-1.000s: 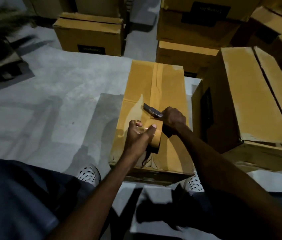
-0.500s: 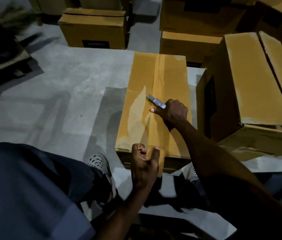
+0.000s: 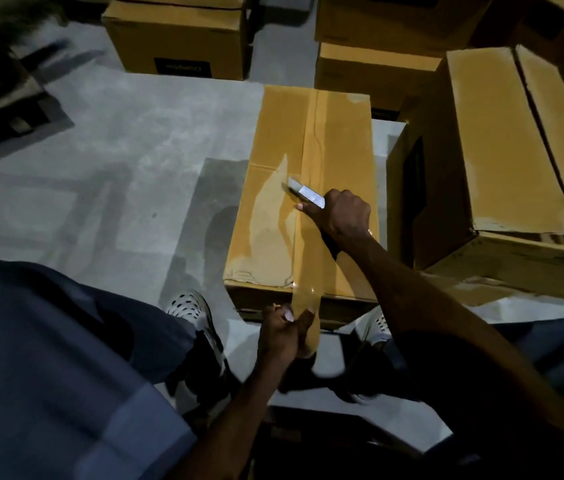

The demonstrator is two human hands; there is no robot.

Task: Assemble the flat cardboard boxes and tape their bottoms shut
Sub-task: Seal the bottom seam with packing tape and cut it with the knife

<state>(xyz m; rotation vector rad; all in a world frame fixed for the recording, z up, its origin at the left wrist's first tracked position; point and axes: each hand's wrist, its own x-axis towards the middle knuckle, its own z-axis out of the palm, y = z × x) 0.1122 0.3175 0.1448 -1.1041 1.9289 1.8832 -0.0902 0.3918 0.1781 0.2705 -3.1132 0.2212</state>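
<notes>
Left hand [image 3: 282, 336] has pulled clear brown tape [image 3: 303, 299] past brown cardboard box [image 3: 273, 202] edge; right hand [image 3: 341, 214] grips silver knife [image 3: 306, 194], cut next.

The person wears loose, dark blue-grey cloth trousers [image 3: 48, 358] and white slip-on shoes dotted with dark perforations [image 3: 187, 304]. Both forearms are bare, no sleeve reaching them. A thin ring [image 3: 370, 231] glints on the right hand [image 3: 342, 216].

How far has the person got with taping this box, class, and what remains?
Done: the box is folded up and tape runs along its seam. In hand: the left hand holds the tape roll past the near edge, while the right hand holds a cutter on the box top. Left: cutting the strip free.
</notes>
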